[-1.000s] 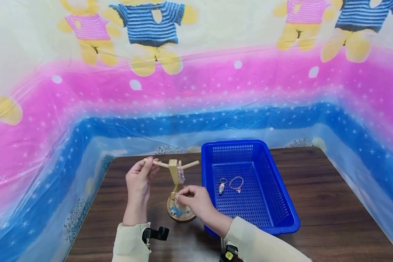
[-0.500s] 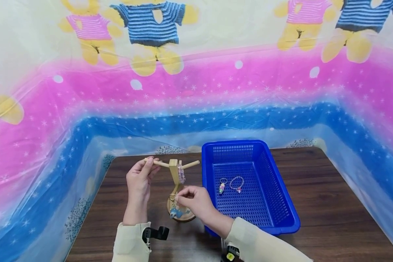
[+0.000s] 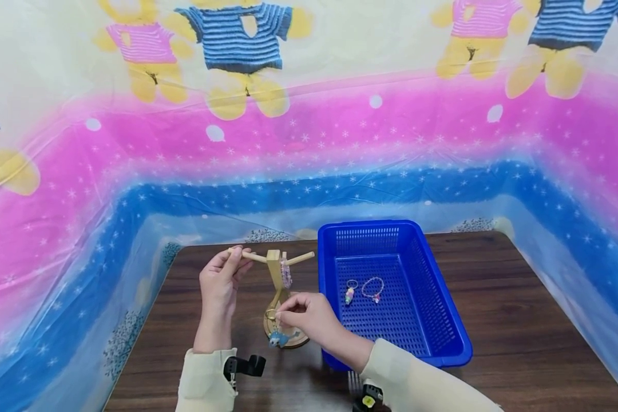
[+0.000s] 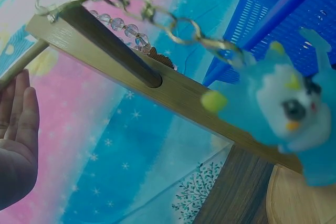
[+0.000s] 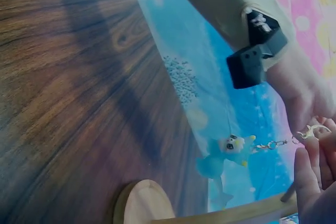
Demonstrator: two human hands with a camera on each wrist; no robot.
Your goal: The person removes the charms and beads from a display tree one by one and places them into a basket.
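My left hand (image 3: 218, 286) holds the end of the left peg of a wooden stand (image 3: 274, 274) with a round base (image 3: 294, 342). The thumb and index finger of my right hand (image 3: 309, 320) pinch the metal ring of a keychain, in front of the stand's post. From the ring hangs a blue animal figure (image 3: 278, 339) on a gold chain (image 4: 184, 30). In the left wrist view, the ring (image 4: 47, 1) overlaps the tip of the front peg (image 4: 110, 43). A beaded bracelet (image 3: 286, 274) hangs on the stand's far right side.
To the right of the stand is a blue perforated basket (image 3: 445, 320). Inside lie another keychain (image 3: 349, 294) with pastel beads and a thin beaded bracelet (image 3: 373, 289). A printed cloth (image 3: 309, 137) rises behind the dark wooden table (image 3: 520, 320).
The blue figure has swung and hangs slightly lower in the head view. My right hand stays almost in place, and my left hand keeps its hold on the peg.
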